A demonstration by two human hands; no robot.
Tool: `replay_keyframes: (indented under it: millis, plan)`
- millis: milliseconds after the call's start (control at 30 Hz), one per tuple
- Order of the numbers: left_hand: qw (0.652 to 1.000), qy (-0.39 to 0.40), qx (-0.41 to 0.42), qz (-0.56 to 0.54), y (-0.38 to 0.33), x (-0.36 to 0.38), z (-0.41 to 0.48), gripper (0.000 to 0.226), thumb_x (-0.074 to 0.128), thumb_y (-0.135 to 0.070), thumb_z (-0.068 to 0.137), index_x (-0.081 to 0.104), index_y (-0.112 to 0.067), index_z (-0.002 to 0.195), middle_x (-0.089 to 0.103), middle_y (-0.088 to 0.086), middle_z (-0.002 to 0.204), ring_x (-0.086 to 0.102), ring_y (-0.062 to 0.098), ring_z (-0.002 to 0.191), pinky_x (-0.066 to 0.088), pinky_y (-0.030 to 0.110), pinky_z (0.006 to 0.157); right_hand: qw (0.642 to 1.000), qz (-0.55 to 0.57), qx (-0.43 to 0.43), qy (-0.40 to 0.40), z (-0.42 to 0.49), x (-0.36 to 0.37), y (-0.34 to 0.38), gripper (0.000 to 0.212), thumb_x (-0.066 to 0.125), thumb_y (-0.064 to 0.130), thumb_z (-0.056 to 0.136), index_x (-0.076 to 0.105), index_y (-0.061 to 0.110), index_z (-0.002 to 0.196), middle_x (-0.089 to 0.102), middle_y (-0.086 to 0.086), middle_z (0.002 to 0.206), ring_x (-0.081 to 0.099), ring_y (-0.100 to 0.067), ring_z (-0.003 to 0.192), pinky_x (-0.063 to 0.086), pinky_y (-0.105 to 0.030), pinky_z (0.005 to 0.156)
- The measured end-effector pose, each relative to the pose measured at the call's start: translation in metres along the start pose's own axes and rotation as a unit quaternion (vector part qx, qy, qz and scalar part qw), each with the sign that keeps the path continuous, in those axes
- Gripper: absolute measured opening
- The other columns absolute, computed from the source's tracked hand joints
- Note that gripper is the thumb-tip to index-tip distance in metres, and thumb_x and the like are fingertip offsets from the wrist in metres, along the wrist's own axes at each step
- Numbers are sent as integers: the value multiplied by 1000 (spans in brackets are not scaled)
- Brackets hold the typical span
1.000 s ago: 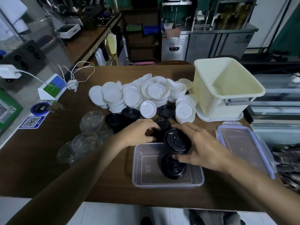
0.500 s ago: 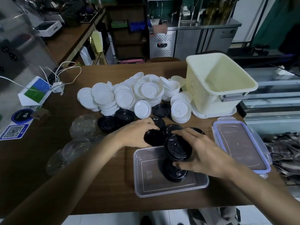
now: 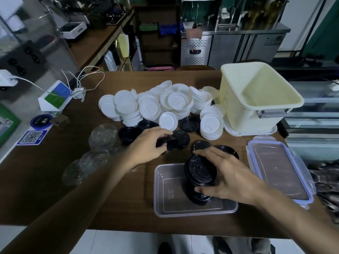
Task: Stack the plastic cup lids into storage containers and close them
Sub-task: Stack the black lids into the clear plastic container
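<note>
Black lids in a short stack are held over the clear container at the near middle of the desk. The right hand has its fingers spread round the stack's rim. Just beyond, the left hand pinches a single lid. They look light, thin and slick, likely to slide apart, so the rim is the place to grip. White lids lie heaped farther off.

White cables and a QR sticker lie at the brown table's left side.
</note>
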State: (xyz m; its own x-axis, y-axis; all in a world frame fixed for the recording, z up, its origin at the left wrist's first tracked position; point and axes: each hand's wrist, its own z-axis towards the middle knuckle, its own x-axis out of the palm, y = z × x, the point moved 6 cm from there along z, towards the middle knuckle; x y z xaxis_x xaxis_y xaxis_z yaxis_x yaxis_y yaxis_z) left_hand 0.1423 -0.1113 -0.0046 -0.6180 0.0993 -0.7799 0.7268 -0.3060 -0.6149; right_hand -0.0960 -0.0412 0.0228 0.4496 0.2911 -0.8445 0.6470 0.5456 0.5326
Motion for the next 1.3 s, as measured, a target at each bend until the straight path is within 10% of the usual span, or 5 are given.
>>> replay_keyframes:
  millis: [100,200,567,833,1300]
  plan:
    - [1000,-23,8,3,-7,-7,-11,32,63,-8,97,73,-17,126,61,-7,102,62,2,86,49,24,71,999,-7,-21,30,-6,7,1,94,77,67,72,42,33,151,43,27,137,54,0,123,49,-26,103]
    - [997,-13,-44,-57,-6,-6,-25,38,54,-8,103,66,-23,136,71,1,115,73,15,96,62,40,86,999,-12,-38,35,-8,7,1,94,77,67,73,41,32,152,41,27,139,54,0,123,49,-25,103]
    - [963,-11,-143,-227,-35,-10,-58,34,46,-14,110,59,-33,134,61,1,130,79,26,89,62,28,67,993,-58,-62,86,-22,18,-5,97,73,71,73,38,29,153,45,15,142,49,-10,132,47,-30,107]
    - [991,18,-112,-76,-76,3,-85,41,63,-42,98,58,-40,139,62,-14,128,69,2,104,59,33,93,982,-145,-24,117,-15,28,-8,84,78,62,75,35,25,137,59,0,131,62,-26,114,54,-38,88]
    - [999,6,-11,-50,-100,29,-88,59,88,-41,82,67,-26,134,66,-18,123,63,0,118,47,13,94,985,-120,-87,89,-15,27,-18,77,70,66,75,52,28,140,48,12,145,57,-14,128,56,-36,92]
